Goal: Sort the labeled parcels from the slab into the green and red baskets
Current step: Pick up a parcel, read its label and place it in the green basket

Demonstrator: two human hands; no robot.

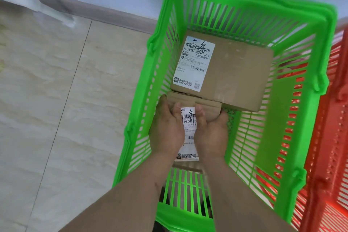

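Note:
A green basket (308, 73) stands on the floor, and a red basket (331, 137) touches its right side. A brown cardboard parcel (235, 73) with a white shipping label lies flat in the far half of the green basket. A smaller labeled parcel (188, 117) sits inside the green basket's near half, right against the first one. My left hand (165, 128) grips its left side and my right hand (211, 132) grips its right side, thumbs resting on the label. Most of this parcel is hidden under my hands.
Pale tiled floor (56, 100) spreads to the left of the green basket. A light wall with a grey skirting runs along the top. Something white and blurred lies at the upper left by the wall (37, 5).

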